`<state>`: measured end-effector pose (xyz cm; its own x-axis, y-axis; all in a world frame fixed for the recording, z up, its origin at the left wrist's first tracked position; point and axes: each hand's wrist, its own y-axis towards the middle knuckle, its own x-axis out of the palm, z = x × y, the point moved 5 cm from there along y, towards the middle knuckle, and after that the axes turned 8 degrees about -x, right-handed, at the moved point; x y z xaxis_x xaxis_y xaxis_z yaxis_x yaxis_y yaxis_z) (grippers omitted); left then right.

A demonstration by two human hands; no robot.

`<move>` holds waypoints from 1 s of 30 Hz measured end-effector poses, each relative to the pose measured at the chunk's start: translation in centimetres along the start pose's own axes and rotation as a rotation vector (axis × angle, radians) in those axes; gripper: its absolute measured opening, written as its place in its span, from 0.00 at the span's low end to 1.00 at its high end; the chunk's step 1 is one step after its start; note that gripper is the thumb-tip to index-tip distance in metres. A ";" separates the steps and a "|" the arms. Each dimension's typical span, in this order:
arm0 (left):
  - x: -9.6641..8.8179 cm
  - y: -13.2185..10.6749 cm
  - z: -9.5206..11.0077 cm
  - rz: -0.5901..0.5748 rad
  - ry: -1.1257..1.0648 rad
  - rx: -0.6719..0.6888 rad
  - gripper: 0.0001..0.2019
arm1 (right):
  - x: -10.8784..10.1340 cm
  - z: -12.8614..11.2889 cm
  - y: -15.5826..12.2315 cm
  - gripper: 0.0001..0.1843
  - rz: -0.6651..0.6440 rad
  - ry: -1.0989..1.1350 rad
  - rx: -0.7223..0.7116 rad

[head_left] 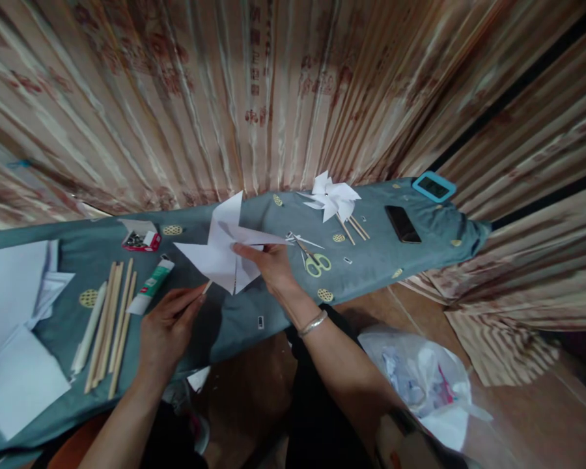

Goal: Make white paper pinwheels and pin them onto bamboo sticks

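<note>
A white paper pinwheel (219,251) is held up over the cloth-covered table in front of me. My right hand (271,264), with a bracelet on its wrist, grips it from the right, thumb near its centre and the other fingers behind the paper. My left hand (173,322) is closed around a thin wooden stick (207,287), whose tip shows by the pinwheel's lower blade. Whether the stick joins the pinwheel is hidden. Just left of that hand lie a glue tube (151,286) and several loose wooden sticks (111,326).
White paper sheets (24,384) and a white pen (88,329) lie left. A small red box (141,240) holds metal pins. Right are scissors (316,263), finished pinwheels (333,197), a phone (403,225) and a blue-framed device (433,187). A plastic bag (420,371) sits on the floor.
</note>
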<state>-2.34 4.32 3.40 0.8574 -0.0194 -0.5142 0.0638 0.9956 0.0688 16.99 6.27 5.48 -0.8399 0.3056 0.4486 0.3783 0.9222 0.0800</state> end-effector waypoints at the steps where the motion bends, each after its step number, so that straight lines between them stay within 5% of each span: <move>1: 0.0 0.1 0.1 -0.005 0.010 0.008 0.13 | -0.1 0.1 0.1 0.09 -0.003 -0.018 0.009; 9: -0.7 0.5 -0.8 -0.004 0.037 -0.016 0.14 | -1.1 1.4 0.3 0.10 -0.011 -0.126 0.054; 18: -2.8 1.5 -1.5 -0.016 0.088 0.118 0.15 | -1.1 2.2 -0.1 0.08 -0.087 -0.391 0.063; 25: -3.1 1.0 -1.6 -0.130 0.026 0.066 0.13 | -1.0 1.6 -1.3 0.09 -0.176 -0.306 0.054; 30: -3.1 0.8 -2.3 -0.104 0.060 0.056 0.13 | 0.1 1.9 -2.8 0.10 -0.282 -0.260 0.113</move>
<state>-6.10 5.42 3.13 0.8124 -0.1153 -0.5716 0.1810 0.9817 0.0593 15.11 4.14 3.63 -0.9807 0.0732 0.1813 0.0859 0.9943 0.0629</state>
